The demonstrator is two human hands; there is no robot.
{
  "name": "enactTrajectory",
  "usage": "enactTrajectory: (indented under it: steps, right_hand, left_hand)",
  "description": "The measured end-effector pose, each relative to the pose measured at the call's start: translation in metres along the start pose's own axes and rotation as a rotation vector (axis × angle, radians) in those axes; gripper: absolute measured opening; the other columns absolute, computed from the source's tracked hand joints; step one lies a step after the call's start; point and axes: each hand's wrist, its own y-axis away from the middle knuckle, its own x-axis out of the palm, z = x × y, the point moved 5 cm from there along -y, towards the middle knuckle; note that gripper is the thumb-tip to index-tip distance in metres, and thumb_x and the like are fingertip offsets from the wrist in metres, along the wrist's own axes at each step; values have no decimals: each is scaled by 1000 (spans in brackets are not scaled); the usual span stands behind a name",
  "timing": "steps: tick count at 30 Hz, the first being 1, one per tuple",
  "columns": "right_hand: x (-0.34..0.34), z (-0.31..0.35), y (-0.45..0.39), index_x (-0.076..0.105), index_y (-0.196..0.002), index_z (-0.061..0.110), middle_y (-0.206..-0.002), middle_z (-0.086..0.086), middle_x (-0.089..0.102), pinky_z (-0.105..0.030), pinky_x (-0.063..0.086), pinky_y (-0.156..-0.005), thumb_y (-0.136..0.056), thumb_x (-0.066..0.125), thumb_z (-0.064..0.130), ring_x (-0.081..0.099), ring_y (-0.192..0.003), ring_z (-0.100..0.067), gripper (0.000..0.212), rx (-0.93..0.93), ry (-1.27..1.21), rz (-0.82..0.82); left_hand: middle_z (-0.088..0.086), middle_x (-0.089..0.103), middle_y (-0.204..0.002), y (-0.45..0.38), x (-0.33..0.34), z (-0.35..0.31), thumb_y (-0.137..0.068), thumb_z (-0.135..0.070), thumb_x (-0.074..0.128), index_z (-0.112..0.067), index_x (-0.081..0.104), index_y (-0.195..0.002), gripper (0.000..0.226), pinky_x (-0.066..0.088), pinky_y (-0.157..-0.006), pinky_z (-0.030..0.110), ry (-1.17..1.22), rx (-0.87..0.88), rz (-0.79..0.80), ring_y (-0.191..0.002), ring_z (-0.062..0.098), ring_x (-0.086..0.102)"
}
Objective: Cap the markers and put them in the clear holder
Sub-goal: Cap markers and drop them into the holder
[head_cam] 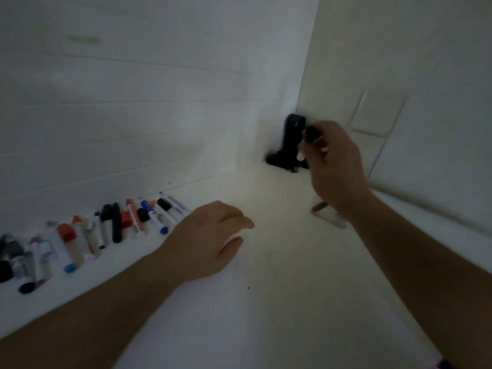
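Two bare forearms reaching in from the near edge over the white surface (279, 302). Left hand (210, 235) hovering low, palm down, fingers loosely curled, grasping nothing; probably waiting to fetch the next one from the row. Right hand (338, 166) raised out toward the corner, grip clenched round a black-capped marker (312, 135), cap end up, white barrel mostly hidden behind the fingers. Capped already by the look of it, so likely on its way to the clear holder (330, 215), a blurred see-through thing just below that wrist; too smeared to say more. Along the left wall, a scattered row of markers and loose caps (106, 230): red, orange, blue, black, purple tips among white barrels. Roughly a dozen or more pieces, too blurred and overlapping to count exactly, or to sort capped from bare. Plenty left to do, then. One dark object (290, 142) standing in the far corner, identity unclear.
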Motion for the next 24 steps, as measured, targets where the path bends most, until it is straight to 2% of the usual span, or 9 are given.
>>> enactTrajectory:
  steps: [2, 5, 7, 9, 12, 15, 19, 21, 24]
  right_hand:
    - [-37, -17, -5, 60, -112, 17, -105, 1, 64, -21, 51, -80, -98, 62, 19, 61, -86, -11, 15, 68, 66, -69]
    - [-70, -47, -5, 59, -110, 20, -105, 0, 66, -28, 55, -82, -98, 61, 19, 66, -88, -14, 12, 161, 146, -100]
    - [-74, -61, -1, 56, -114, 21, -102, 1, 66, -31, 56, -77, -99, 60, 20, 67, -85, -19, 15, 217, 198, -44]
    - [-68, -72, 3, 46, -127, 26, -101, 3, 63, -34, 58, -68, -101, 59, 22, 68, -76, -20, 30, 253, 253, 42]
    - [-54, -78, 3, 33, -134, 32, -88, 0, 65, -38, 60, -57, -102, 55, 26, 66, -62, -19, 39, 192, 449, 118]
    - [-41, -86, -1, 40, -125, 32, -85, -7, 60, -42, 60, -65, -103, 48, 34, 59, -71, -22, 24, 156, 702, 217]
    - [-32, -96, 1, 60, -102, 30, -82, 1, 58, -41, 57, -76, -101, 51, 31, 48, -89, -21, 9, 165, 867, 368]
    - [-32, -95, 2, 58, -102, 31, -85, 2, 57, -42, 54, -77, -101, 49, 23, 46, -89, -21, 13, 198, 817, 331]
    - [-32, -75, 9, 60, -125, 25, -108, -1, 60, -47, 51, -84, -96, 49, 12, 49, -100, -26, 34, 148, 676, 100]
  left_hand:
    - [2, 65, -114, 0, 7, -13, -93, -21, 61, -19, 68, -120, 28, 48, -86, 36, -11, 100, 25, -102, 20, 60]
    - [2, 65, -112, 1, 10, -18, -93, -21, 60, -20, 69, -116, 24, 48, -83, 35, -39, 145, 42, -100, 19, 60]
    - [0, 64, -113, 2, 9, -16, -93, -23, 59, -22, 68, -115, 24, 47, -83, 34, -38, 130, 50, -101, 19, 59]
    - [0, 63, -112, 2, 8, -15, -93, -23, 59, -22, 68, -115, 24, 47, -83, 34, -32, 119, 50, -100, 18, 59]
    - [0, 63, -109, 2, 7, -16, -91, -21, 61, -21, 69, -112, 22, 48, -81, 34, -29, 112, 45, -97, 19, 60]
    - [-1, 63, -109, 3, 8, -15, -91, -23, 59, -24, 69, -111, 22, 46, -81, 31, -45, 96, 58, -97, 18, 59]
    - [-1, 63, -108, 4, 7, -12, -91, -21, 60, -24, 70, -108, 20, 46, -80, 32, -20, 83, 31, -96, 17, 59]
    - [-1, 64, -107, 4, 7, -9, -90, -20, 62, -23, 72, -105, 18, 48, -78, 34, -15, 84, 14, -95, 17, 60]
    - [-1, 66, -105, 4, 1, 2, -87, -17, 63, -24, 74, -101, 19, 49, -79, 35, -38, 54, -8, -93, 17, 61]
